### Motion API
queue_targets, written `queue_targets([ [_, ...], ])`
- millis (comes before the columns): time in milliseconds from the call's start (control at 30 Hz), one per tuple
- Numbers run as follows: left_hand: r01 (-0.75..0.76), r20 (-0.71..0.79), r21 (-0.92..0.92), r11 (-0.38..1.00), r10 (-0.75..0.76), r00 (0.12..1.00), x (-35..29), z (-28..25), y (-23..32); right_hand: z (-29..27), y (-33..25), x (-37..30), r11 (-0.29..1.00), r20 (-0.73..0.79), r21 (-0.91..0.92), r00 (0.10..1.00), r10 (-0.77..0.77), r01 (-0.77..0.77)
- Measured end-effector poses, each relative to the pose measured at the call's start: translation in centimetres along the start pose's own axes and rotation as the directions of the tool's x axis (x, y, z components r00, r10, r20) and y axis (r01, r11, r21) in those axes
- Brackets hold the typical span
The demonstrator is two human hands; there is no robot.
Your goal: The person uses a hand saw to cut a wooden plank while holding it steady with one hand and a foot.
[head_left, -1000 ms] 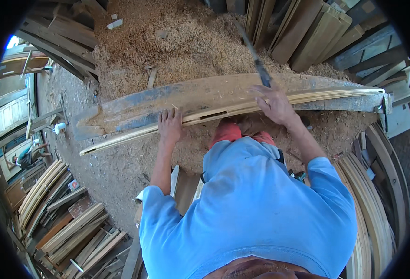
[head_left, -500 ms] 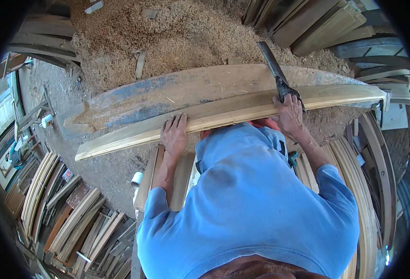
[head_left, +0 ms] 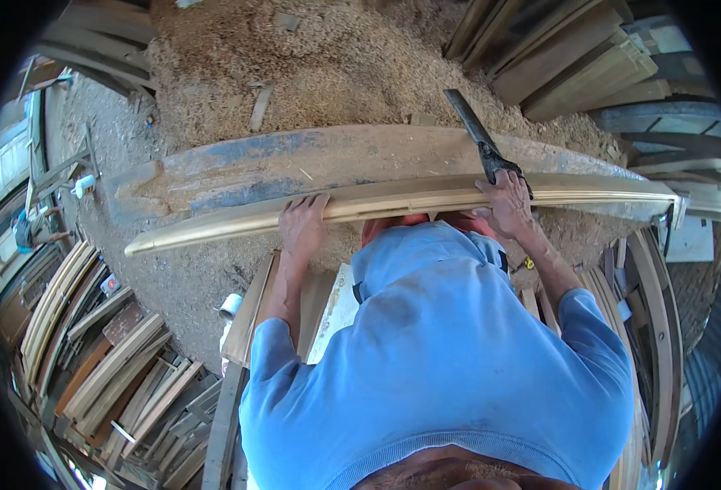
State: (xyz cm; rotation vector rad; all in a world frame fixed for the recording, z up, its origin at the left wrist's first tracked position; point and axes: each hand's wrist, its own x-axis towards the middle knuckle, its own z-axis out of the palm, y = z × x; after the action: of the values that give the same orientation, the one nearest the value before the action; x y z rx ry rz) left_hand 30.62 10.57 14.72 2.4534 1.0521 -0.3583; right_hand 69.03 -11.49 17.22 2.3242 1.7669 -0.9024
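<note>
A long pale wooden board (head_left: 426, 198) with a grooved, moulded edge facing me lies along the near side of a worn workbench (head_left: 254, 155). My left hand (head_left: 303, 224) grips the board left of its middle, fingers over the top and thumb out of sight. Farther right, my right hand (head_left: 509, 204) is closed round the board, thumb toward the near edge. Just beyond that hand, a dark bar-shaped tool (head_left: 475, 126) with a black lower end slants across the bench; whether my fingers touch it I cannot make out.
Wood shavings (head_left: 336, 65) cover the ground beyond the bench. Timber pieces (head_left: 573, 73) stand at the far right, and stacked boards (head_left: 123, 384) lie at the lower left. A white container (head_left: 85, 185) sits at left. A person (head_left: 33, 230) is partly visible at the far left.
The board has rolled a little, so its moulded edge shows at a different angle, and its left end has swung away from me. Both hands stay on it. The whole view has shifted slightly.
</note>
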Motion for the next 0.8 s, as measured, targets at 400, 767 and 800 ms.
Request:
queue_targets([
  [400,0.560,-0.539,-0.181,0.808,-0.558,0.631,-4.4,0.8,5.7,1.2,1.3,2.8,0.989,0.097,-0.123,0.993,-0.067,0.078],
  [767,-0.008,0.510,-0.669,-0.743,-0.467,0.722,5.2,13.6,15.8,0.8,1.1,2.1,0.985,0.127,-0.143,0.989,-0.076,0.094],
  [800,-0.024,0.518,-0.656,-0.754,-0.473,0.713,5.3,13.6,15.6,0.6,0.9,2.2,0.987,0.147,-0.135,0.987,-0.068,0.088],
])
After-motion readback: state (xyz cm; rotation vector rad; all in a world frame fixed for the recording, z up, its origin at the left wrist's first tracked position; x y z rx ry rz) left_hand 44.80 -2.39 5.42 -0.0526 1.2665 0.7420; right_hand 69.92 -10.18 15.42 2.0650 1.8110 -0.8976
